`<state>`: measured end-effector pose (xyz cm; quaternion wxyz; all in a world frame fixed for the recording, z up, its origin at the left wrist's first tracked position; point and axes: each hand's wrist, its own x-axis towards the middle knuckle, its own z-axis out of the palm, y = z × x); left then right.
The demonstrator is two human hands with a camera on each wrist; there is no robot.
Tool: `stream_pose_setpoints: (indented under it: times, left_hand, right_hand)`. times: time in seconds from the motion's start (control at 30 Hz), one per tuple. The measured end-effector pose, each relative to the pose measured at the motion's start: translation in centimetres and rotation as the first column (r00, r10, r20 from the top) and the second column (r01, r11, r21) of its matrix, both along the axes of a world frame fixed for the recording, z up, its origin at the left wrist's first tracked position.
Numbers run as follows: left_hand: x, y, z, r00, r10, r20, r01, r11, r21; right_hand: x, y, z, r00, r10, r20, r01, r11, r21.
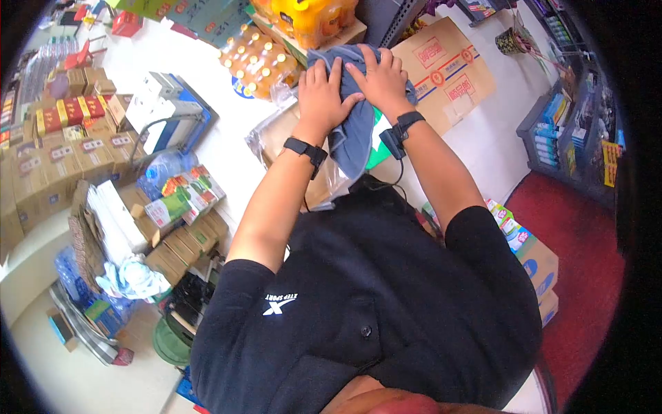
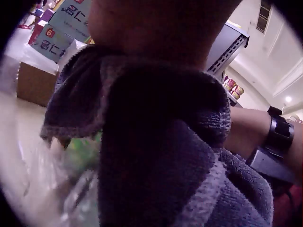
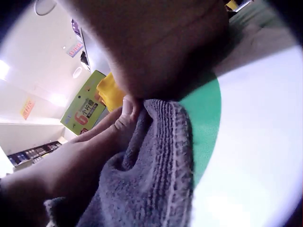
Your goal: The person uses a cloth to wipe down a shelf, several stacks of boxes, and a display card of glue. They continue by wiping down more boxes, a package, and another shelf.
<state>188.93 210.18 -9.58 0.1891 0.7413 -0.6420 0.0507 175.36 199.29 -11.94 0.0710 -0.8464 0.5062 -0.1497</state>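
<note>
Both my hands lie on a grey-blue towel [image 1: 352, 141], side by side with their thumbs close together. The left hand [image 1: 321, 100] rests on it with fingers spread. Beside it the right hand [image 1: 380, 81] presses down, its fingers pointing away from me. In the left wrist view the towel [image 2: 161, 142] hangs in folds below the hand, hiding the fingers. The right wrist view shows the towel's stitched edge [image 3: 182, 142] against a smooth green-and-white surface [image 3: 208, 118]. Dark bands with small devices sit on both wrists.
Bottles of amber liquid [image 1: 258, 62] and an orange-wrapped pack [image 1: 307, 21] stand beyond the hands. A flat cardboard carton [image 1: 448, 76] lies to the right, clear plastic wrap [image 1: 272, 134] to the left. Stacked boxes [image 1: 76, 162] fill the left side; a grey shelf [image 1: 569, 138] stands at right.
</note>
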Motion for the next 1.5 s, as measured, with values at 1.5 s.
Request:
stream_pose_setpoints:
  times: [1.5]
  left_hand:
    - [10.4, -4.6, -2.0, 0.766, -0.436, -0.472, 0.532, 0.843, 0.084]
  right_hand:
    - [6.8, 8.9, 1.7, 0.871, -0.45, 0.195, 0.487, 0.842, -0.232]
